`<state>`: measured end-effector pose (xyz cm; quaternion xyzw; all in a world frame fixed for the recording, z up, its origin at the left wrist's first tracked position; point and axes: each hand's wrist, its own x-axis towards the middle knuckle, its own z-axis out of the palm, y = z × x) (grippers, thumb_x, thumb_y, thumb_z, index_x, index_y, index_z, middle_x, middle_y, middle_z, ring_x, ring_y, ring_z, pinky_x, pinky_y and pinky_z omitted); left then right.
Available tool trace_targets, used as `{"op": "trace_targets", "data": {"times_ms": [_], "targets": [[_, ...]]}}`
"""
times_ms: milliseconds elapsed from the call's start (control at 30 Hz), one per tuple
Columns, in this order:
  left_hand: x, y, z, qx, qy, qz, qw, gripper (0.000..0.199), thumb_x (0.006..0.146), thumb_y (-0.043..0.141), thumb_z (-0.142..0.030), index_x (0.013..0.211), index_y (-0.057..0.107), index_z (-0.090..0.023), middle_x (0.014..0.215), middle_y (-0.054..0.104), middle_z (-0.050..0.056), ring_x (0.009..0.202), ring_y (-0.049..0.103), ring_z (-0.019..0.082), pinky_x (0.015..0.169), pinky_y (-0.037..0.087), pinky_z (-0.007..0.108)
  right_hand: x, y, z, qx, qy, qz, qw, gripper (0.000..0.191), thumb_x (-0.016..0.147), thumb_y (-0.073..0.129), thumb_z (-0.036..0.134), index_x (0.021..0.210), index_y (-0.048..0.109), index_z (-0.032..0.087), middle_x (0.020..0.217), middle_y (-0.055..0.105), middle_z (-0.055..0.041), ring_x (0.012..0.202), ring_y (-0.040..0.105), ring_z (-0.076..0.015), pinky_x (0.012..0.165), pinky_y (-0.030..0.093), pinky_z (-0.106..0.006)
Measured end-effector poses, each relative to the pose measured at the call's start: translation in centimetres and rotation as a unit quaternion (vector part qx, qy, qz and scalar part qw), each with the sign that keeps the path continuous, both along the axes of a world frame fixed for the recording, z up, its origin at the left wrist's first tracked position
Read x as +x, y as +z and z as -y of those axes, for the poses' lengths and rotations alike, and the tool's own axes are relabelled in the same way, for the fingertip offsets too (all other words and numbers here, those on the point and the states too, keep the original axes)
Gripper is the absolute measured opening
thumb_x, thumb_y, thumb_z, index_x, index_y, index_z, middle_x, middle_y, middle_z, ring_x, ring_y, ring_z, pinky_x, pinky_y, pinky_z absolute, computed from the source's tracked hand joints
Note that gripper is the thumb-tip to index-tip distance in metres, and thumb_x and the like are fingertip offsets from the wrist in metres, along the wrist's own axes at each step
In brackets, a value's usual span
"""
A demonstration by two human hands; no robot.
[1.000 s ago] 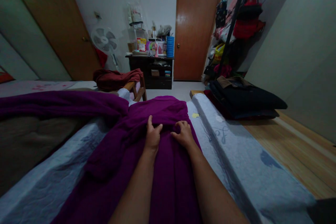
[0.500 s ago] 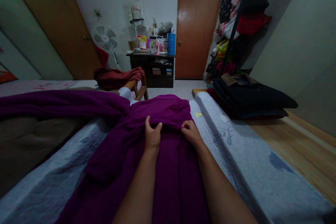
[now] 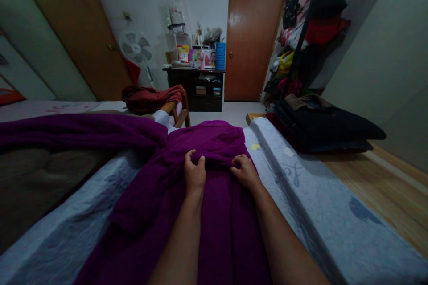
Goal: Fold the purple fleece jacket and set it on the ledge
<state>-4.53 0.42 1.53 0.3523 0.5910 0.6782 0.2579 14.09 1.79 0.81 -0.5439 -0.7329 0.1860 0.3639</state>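
A purple garment [image 3: 216, 218] lies spread over the bed, with one sleeve [image 3: 83, 131] stretched out to the left. My left hand [image 3: 195, 171] rests on its upper part, thumb and forefinger apart, the other fingers hidden or curled under. To the right, my right hand [image 3: 245, 171] touches the garment near its right edge, its fingers bent and the thumb a little apart from them. A raised fold of the cloth runs between the two hands. No cloth shows clearly pinched in either hand.
Dark folded clothes [image 3: 327, 120] are stacked at the right on a wooden surface [image 3: 377, 173]. A reddish-brown cloth [image 3: 150, 98] hangs over a wooden chair [image 3: 182, 116] beyond the bed. A brown blanket [image 3: 43, 182] lies at left. Farther back stand a fan [image 3: 136, 48] and a dark cabinet [image 3: 174, 81].
My right hand's fingers have opened slightly from a tighter pinch. My left forefinger is more bent. The whole view has shifted slightly.
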Motion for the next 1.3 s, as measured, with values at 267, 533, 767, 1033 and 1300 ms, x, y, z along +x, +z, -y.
{"op": "trace_targets", "data": {"times_ms": [267, 533, 767, 1033, 1300], "targets": [[0.0, -0.1, -0.1, -0.003, -0.021, 0.076, 0.997, 0.049, 0.073, 0.065, -0.019, 0.12, 0.052, -0.022, 0.1, 0.061, 0.002, 0.086, 0.062, 0.014, 0.085, 0.052, 0.033, 0.0, 0.8, 0.2, -0.019, -0.018, 0.003, 1.0, 0.009, 0.065, 0.056, 0.013, 0.068, 0.059, 0.02, 0.081, 0.058, -0.0015, 0.078, 0.052, -0.0164, 0.074, 0.041, -0.027], [-0.2, 0.8, 0.6, -0.015, -0.011, 0.03, 0.999, 0.033, 0.074, 0.064, -0.027, 0.106, 0.06, -0.022, 0.087, 0.061, 0.0, 0.067, 0.057, 0.013, 0.068, 0.052, 0.029, -0.3, 1.3, 0.0, -0.04, -0.008, 0.035, 0.999, 0.023, 0.085, 0.051, 0.027, 0.066, 0.06, 0.02, 0.08, 0.059, -0.0034, 0.084, 0.054, -0.0174, 0.08, 0.039, -0.029], [-0.8, 0.6, 0.7, -0.031, 0.055, -0.109, 0.992, 0.024, 0.076, 0.061, -0.022, 0.099, 0.063, -0.023, 0.099, 0.065, 0.003, 0.096, 0.061, 0.021, 0.095, 0.044, 0.037, -0.6, 0.3, 0.1, -0.045, -0.038, 0.081, 0.995, 0.027, 0.079, 0.059, 0.024, 0.104, 0.064, 0.017, 0.109, 0.062, -0.0089, 0.105, 0.054, -0.0218, 0.095, 0.038, -0.035], [-3.0, 2.8, 1.0, -0.162, -0.064, -0.146, 0.974, 0.034, 0.066, 0.072, -0.026, 0.098, 0.064, -0.02, 0.091, 0.068, 0.006, 0.087, 0.064, 0.024, 0.087, 0.047, 0.038, -2.2, 0.2, 0.7, -0.085, -0.022, 0.185, 0.979, 0.053, 0.082, 0.049, 0.022, 0.136, 0.051, 0.02, 0.151, 0.037, -0.0099, 0.142, 0.024, -0.0304, 0.112, 0.019, -0.052], [1.3, 6.5, 2.8, -0.005, -0.181, -0.303, 0.935, 0.041, 0.084, 0.044, -0.014, 0.12, 0.061, -0.022, 0.098, 0.071, 0.006, 0.091, 0.065, 0.021, 0.09, 0.046, 0.034, -2.1, 0.4, 0.5, -0.093, -0.018, 0.194, 0.977, 0.055, 0.084, 0.048, 0.024, 0.138, 0.049, 0.019, 0.152, 0.035, -0.01, 0.142, 0.024, -0.0303, 0.112, 0.02, -0.052]]}}
